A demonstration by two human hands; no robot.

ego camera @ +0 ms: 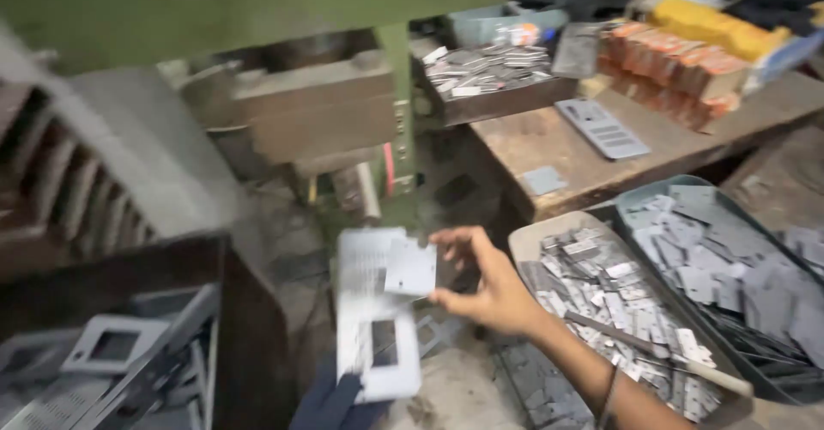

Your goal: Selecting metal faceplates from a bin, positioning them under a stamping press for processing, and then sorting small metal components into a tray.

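My left hand (330, 404), in a dark blue glove, grips the bottom end of a long pale metal plate (378, 310) with a rectangular cut-out and fine slots. The plate is blurred. My bare right hand (489, 284) reaches in from the right and pinches a small square metal piece (410, 267) at the plate's upper right edge. Whether that piece touches the plate I cannot tell.
A green press machine (326, 112) stands behind the hands. To the right are a tray of small metal offcuts (536, 228) and a second tray of grey squares (644, 188). A wooden bench (549, 142) carries a slotted plate (601, 130) and orange boxes (678, 61). A bin of cut-out plates (112, 344) sits lower left.
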